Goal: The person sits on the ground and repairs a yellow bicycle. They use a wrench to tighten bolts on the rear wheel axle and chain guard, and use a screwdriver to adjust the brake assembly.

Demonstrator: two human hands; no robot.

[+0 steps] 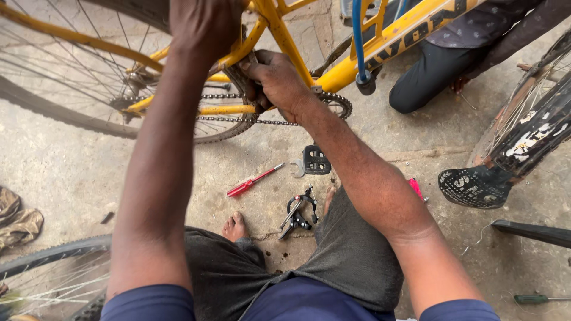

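A rough, stained grey concrete floor [71, 172] fills the frame under flat daylight. A crumpled brown cloth [16, 221] lies at the left edge, a red-handled screwdriver [253, 181] near the centre, and a green-handled screwdriver [538, 299] at the lower right.

Yellow bicycle frame [279, 32] at twelve o'clock; blue cable [357, 35] at one; red-handled screwdriver [253, 181] near centre; green-handled screwdriver [535, 299] at four; grey-brown rag [18, 223] at nine.

red screwdriver [254, 181] on floor, black pedal [315, 160], brake caliper [298, 213], rag [18, 223] at left, green screwdriver [535, 299]
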